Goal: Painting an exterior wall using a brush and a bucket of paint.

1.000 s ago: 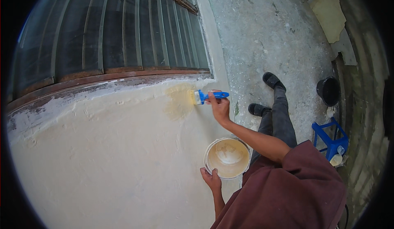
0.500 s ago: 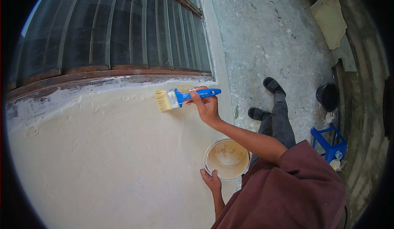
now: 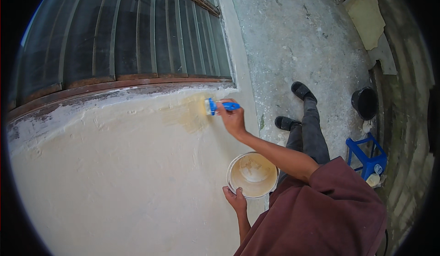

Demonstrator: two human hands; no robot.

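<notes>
My right hand [image 3: 232,118] is closed round the blue handle of a flat paintbrush [image 3: 212,106]. The brush's bristles press against the cream wall [image 3: 114,173], just below the window ledge. A darker, wet-looking yellowish patch spreads over the wall to the left of the bristles. Lower down, my left hand [image 3: 236,200] grips the rim of a round, pale bucket [image 3: 229,176], with its thumb at the edge. Smears of cream paint coat the bucket's inside. The bucket is held close to the wall, below my right forearm.
A window [image 3: 123,31] with vertical bars and a brown frame lies above a rough, flaking ledge [image 3: 68,104]. At the right are a grey concrete floor [image 3: 284,31], a black bucket [image 3: 365,104], a blue stool [image 3: 366,157] and a torn pale sheet [image 3: 366,20]. My slippered feet stand on the floor.
My right hand has swept the paintbrush to the right along the wall, and its bristles are now pressed down. A wet patch shows where the brush was. My left hand still holds the bucket.
</notes>
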